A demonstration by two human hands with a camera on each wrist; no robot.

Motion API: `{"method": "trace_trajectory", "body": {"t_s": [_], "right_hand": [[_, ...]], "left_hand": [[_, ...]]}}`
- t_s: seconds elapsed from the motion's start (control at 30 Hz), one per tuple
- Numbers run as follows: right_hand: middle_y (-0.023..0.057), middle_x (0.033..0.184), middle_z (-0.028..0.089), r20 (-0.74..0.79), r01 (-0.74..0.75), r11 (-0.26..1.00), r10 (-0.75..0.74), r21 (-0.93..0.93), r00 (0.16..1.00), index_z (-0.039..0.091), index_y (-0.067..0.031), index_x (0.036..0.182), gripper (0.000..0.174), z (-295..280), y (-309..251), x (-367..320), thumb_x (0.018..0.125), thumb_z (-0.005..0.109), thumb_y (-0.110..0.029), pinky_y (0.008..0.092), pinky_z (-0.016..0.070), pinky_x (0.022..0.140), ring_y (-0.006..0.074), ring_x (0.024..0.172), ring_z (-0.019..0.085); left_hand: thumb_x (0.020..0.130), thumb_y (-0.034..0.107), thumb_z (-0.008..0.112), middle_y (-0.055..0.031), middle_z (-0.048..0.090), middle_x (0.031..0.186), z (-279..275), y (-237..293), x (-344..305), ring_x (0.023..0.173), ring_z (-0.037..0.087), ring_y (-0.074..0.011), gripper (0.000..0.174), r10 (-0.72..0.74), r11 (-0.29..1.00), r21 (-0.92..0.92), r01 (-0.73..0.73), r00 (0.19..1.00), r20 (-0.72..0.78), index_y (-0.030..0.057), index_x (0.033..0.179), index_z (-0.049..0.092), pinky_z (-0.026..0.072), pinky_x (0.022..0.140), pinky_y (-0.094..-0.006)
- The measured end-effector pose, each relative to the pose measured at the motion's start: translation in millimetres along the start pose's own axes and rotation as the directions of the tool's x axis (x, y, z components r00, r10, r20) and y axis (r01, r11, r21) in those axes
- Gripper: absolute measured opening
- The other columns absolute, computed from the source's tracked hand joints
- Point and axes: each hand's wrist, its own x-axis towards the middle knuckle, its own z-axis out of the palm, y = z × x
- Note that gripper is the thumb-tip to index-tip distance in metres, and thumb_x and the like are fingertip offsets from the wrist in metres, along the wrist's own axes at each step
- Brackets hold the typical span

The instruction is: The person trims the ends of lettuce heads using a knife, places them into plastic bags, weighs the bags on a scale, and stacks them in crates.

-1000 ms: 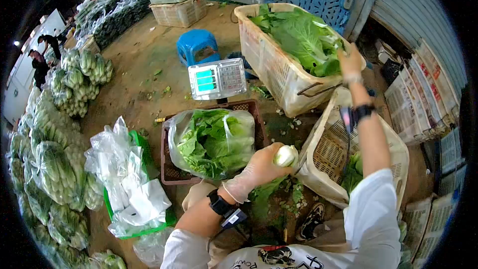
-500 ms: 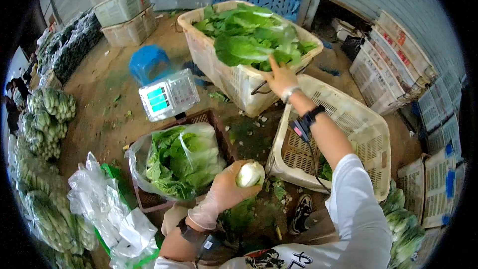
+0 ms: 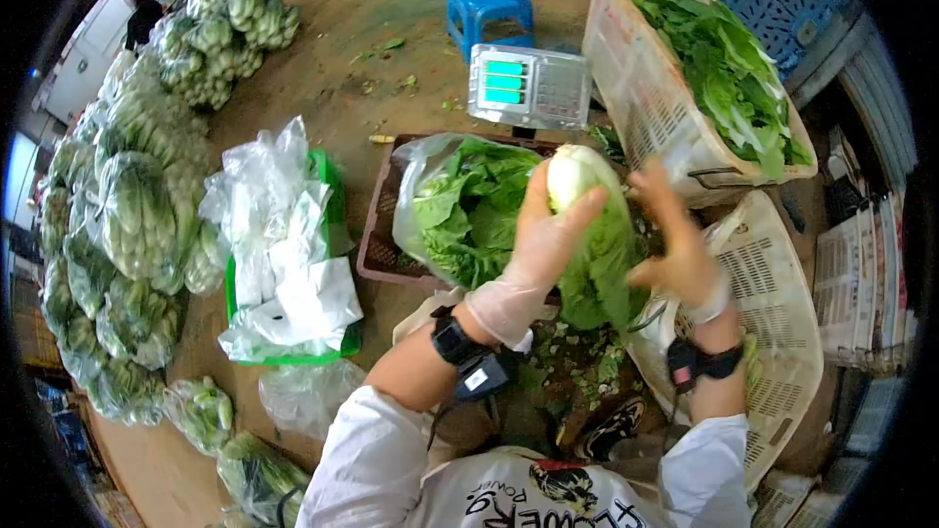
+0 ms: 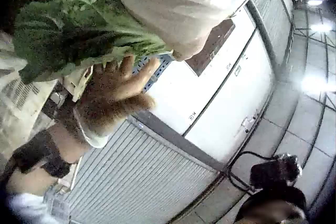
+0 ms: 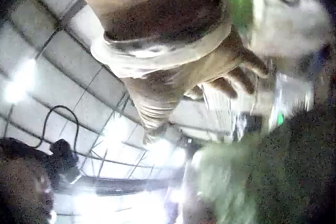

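A gloved left hand (image 3: 536,252) grips a leafy cabbage (image 3: 608,264) near its white base, holding it up beside the bagged greens (image 3: 471,198) in the brown crate (image 3: 377,225). In the left wrist view the cabbage leaves (image 4: 79,29) hang close to the gloved left hand (image 4: 178,3). The right hand (image 3: 682,249), fingers spread and holding nothing, is just right of the cabbage without visible contact. Its spread fingers also show in the right wrist view, where the right hand (image 5: 184,79) is near blurred leaves (image 5: 252,176).
Behind the crate stands a scale display (image 3: 528,88), with a blue stool (image 3: 489,12) beyond. A white crate of leaves (image 3: 636,68) is at upper right, another white crate (image 3: 782,313) below it. Left are plastic bags (image 3: 279,244) in a green tray (image 3: 337,200) and bagged vegetables (image 3: 137,205).
The left hand has raised the cabbage and turned it so its leaves show. The right hand has left the leaf-filled crate and come near the cabbage. The head view has shifted.
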Motion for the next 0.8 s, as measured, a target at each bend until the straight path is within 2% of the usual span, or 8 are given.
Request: {"method": "trace_trajectory", "body": {"t_s": [0.13,0.27,0.37,0.43,0.5,0.67,0.73,0.8], "right_hand": [[0.0232,0.130,0.040,-0.197,0.077,0.947,-0.144,-0.311,0.970,0.016,-0.0034,0.140,0.100,112,-28,5,0.065,0.077,-0.031,0.0373,0.0380,0.095,0.0345,0.118,0.044],[0.0197,0.104,0.058,-0.075,0.162,0.689,-0.300,-0.706,0.951,0.024,-0.0063,0.138,0.083,116,-32,36,0.070,0.070,-0.021,0.0370,0.0480,0.080,0.0324,0.097,0.058],[0.0156,0.094,0.062,0.214,0.127,0.328,0.246,-0.936,0.945,0.031,-0.0063,0.135,0.070,145,-72,80,0.073,0.063,-0.015,0.0374,0.0494,0.076,0.0304,0.089,0.061],[0.0167,0.099,0.062,0.293,0.182,0.275,0.448,-0.944,0.844,0.028,-0.0124,0.137,0.081,182,-69,119,0.066,0.068,-0.013,0.0393,0.0504,0.075,0.0288,0.086,0.063],[0.0155,0.094,0.064,0.395,0.320,0.237,0.443,-0.917,0.805,0.029,-0.0117,0.137,0.080,217,-54,159,0.067,0.067,-0.015,0.0386,0.0509,0.073,0.0275,0.088,0.063],[0.0083,0.108,0.062,0.610,0.312,0.574,0.448,-0.757,0.654,0.055,-0.0193,0.119,0.061,283,-8,253,0.061,0.075,-0.022,0.0394,0.0497,0.077,0.0264,0.095,0.061],[0.0117,0.108,0.062,0.573,0.391,0.500,0.285,-0.773,0.769,0.040,-0.0291,0.131,0.065,289,30,247,0.071,0.067,-0.028,0.0372,0.0482,0.082,0.0260,0.099,0.060],[0.0141,0.105,0.061,0.468,0.283,0.506,0.287,-0.815,0.836,0.035,-0.0327,0.133,0.066,285,50,232,0.074,0.064,-0.029,0.0389,0.0482,0.082,0.0287,0.098,0.060]], "left_hand": [[0.073,0.027,0.071,-0.0146,0.047,0.116,-17,16,-13,0.105,0.046,-0.0235,0.068,0.123,0.966,0.218,-0.141,0.988,0.095,0.0019,0.126,0.037,0.0386,0.090,-0.0338],[0.058,0.028,0.081,-0.0278,0.040,0.124,-119,66,5,0.114,0.040,-0.0378,0.090,0.752,0.077,0.981,-0.180,0.656,0.061,-0.0049,0.127,0.033,0.0360,0.096,-0.0413],[0.062,0.042,0.077,-0.0263,0.049,0.118,-179,32,20,0.111,0.046,-0.0399,0.083,0.410,-0.082,0.990,0.111,0.910,-0.068,-0.0042,0.122,0.042,0.0386,0.091,-0.0431],[0.073,0.035,0.069,-0.0136,0.063,0.087,-208,10,42,0.080,0.060,-0.0246,0.050,-0.091,0.447,0.863,0.235,0.972,-0.218,-0.0022,0.105,0.058,0.0459,0.069,-0.0318],[0.083,0.024,0.059,0.0005,0.052,0.058,-216,20,38,0.053,0.050,-0.0109,0.026,-0.016,0.931,0.354,0.095,0.975,-0.220,0.0003,0.091,0.065,0.0388,0.052,-0.0230],[0.087,0.005,0.050,0.0036,0.046,0.065,-252,38,34,0.057,0.042,-0.0066,0.014,0.252,0.890,0.354,-0.288,0.957,0.145,-0.0028,0.095,0.059,0.0352,0.052,-0.0196],[0.089,0.004,0.047,0.0000,0.051,0.072,-252,46,30,0.059,0.045,-0.0072,0.016,0.306,0.672,0.676,-0.303,0.945,0.118,-0.0042,0.098,0.057,0.0370,0.053,-0.0212],[0.092,0.008,0.044,-0.0019,0.054,0.075,-261,46,28,0.064,0.050,-0.0112,0.021,0.163,0.916,0.376,-0.138,0.986,-0.036,-0.0027,0.106,0.055,0.0417,0.057,-0.0245]]}}
